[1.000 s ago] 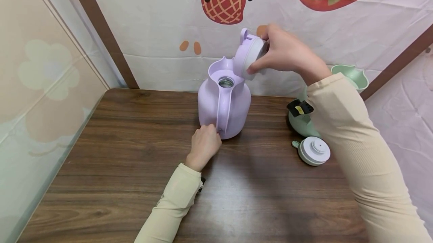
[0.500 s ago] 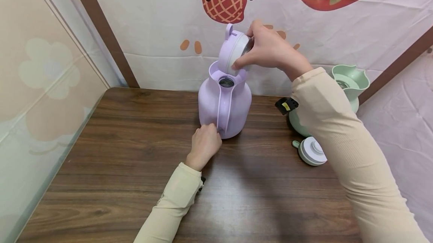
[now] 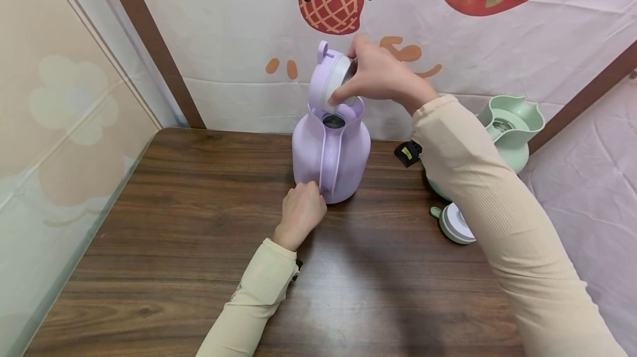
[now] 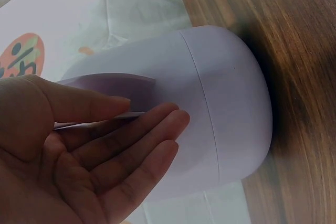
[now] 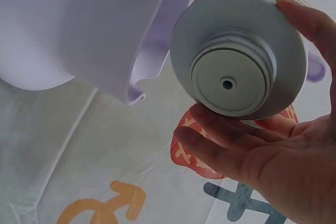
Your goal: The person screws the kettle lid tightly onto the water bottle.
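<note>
A lilac thermos jug (image 3: 306, 152) stands upright at the back of the table, its round mouth (image 3: 334, 120) uncovered. My left hand (image 3: 301, 208) grips the lower part of its handle; in the left wrist view the thumb lies along the handle (image 4: 126, 85). Above the jug's rim, my right hand (image 3: 380, 72) holds the lilac lid (image 3: 320, 78), tilted on its side with its loop on top. The right wrist view shows the lid's pale underside (image 5: 228, 82), with a raised plug and a small central hole, beside the jug's spout.
To the right stands a green jug (image 3: 517, 152) without a lid, partly behind my right sleeve. Its green and white lid (image 3: 455, 227) lies upside down in front of it. A printed fabric wall (image 3: 229, 31) rises directly behind the table (image 3: 174, 235).
My right hand has carried the lilac lid leftward until it overlaps the jug's rim in the head view. The left hand and the jug have stayed in place.
</note>
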### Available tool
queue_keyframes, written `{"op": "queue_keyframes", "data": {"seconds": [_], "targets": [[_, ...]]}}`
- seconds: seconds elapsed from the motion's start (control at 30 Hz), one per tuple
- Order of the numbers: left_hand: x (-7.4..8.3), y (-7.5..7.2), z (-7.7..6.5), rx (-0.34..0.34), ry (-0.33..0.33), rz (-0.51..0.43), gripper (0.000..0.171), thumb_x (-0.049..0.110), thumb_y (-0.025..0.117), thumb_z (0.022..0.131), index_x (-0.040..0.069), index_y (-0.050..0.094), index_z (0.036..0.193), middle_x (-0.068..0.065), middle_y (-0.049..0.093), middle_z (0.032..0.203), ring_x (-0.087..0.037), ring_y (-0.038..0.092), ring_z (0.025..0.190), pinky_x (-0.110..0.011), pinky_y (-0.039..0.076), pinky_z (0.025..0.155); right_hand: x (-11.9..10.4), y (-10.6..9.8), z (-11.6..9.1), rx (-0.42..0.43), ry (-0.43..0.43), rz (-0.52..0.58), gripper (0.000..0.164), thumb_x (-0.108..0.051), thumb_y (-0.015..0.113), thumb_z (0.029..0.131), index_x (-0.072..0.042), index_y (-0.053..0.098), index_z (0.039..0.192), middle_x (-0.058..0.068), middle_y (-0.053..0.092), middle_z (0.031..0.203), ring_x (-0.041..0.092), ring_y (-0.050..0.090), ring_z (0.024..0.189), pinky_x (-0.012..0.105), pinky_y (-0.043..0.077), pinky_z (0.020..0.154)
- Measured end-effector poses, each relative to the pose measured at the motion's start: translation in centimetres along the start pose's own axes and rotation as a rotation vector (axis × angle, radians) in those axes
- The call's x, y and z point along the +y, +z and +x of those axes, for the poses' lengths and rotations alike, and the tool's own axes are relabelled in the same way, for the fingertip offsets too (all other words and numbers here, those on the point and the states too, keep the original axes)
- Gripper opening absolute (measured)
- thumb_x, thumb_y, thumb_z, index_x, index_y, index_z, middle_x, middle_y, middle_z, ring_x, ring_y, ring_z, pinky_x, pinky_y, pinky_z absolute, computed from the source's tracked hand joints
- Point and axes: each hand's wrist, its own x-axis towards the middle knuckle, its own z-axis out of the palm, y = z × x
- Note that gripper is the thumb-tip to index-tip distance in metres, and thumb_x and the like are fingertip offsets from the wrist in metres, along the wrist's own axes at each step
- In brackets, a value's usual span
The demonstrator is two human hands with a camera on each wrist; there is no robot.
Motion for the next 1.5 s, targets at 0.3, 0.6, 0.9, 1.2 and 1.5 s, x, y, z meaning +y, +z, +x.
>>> {"op": "queue_keyframes", "data": {"seconds": [0.3,0.6,0.9,1.2,1.5], "targets": [[0.1,-0.1,0.0,-0.010,-0.009,-0.001,0.016,0.005,0.057,0.078,-0.001,0.060,0.064,-0.022,0.062,0.070,-0.040,0.061,0.064,-0.047,0.047,0.053,-0.7,0.2,0.7,-0.012,-0.031,0.015,0.068,-0.030,0.081,0.063,-0.004,0.037,0.108,0.004,0.049,0.101,0.014,0.046,0.088,0.025,0.038,0.073],[0.0,-0.1,0.0,-0.007,-0.003,-0.006,0.016,0.004,0.057,0.078,-0.001,0.060,0.063,-0.021,0.062,0.069,-0.040,0.061,0.063,-0.047,0.047,0.053,-1.1,0.6,1.3,-0.030,-0.038,0.044,0.070,-0.028,0.081,0.064,-0.004,0.035,0.111,0.006,0.048,0.102,0.014,0.047,0.089,0.023,0.039,0.077],[0.1,-0.1,-0.1,-0.020,-0.019,-0.009,0.015,0.005,0.057,0.078,-0.002,0.060,0.064,-0.021,0.062,0.069,-0.040,0.061,0.063,-0.047,0.046,0.052,-1.3,0.9,1.5,-0.061,-0.018,0.028,0.071,-0.029,0.080,0.065,-0.005,0.033,0.113,0.007,0.049,0.104,0.015,0.048,0.089,0.023,0.039,0.076],[0.0,0.0,0.0,-0.011,-0.009,-0.007,0.016,0.004,0.056,0.077,-0.001,0.059,0.062,-0.021,0.062,0.069,-0.040,0.060,0.062,-0.047,0.046,0.051,-1.1,0.8,1.6,-0.075,-0.011,0.021,0.069,-0.029,0.079,0.066,-0.005,0.033,0.112,0.006,0.049,0.103,0.014,0.048,0.088,0.024,0.039,0.076],[0.0,0.0,0.0,-0.011,-0.010,-0.012,0.018,0.004,0.056,0.077,0.001,0.058,0.060,-0.021,0.061,0.068,-0.039,0.061,0.063,-0.047,0.046,0.051,-1.0,0.8,1.5,-0.075,-0.012,0.014,0.070,-0.031,0.079,0.067,-0.005,0.032,0.112,0.006,0.050,0.103,0.015,0.047,0.087,0.025,0.039,0.073]]}}
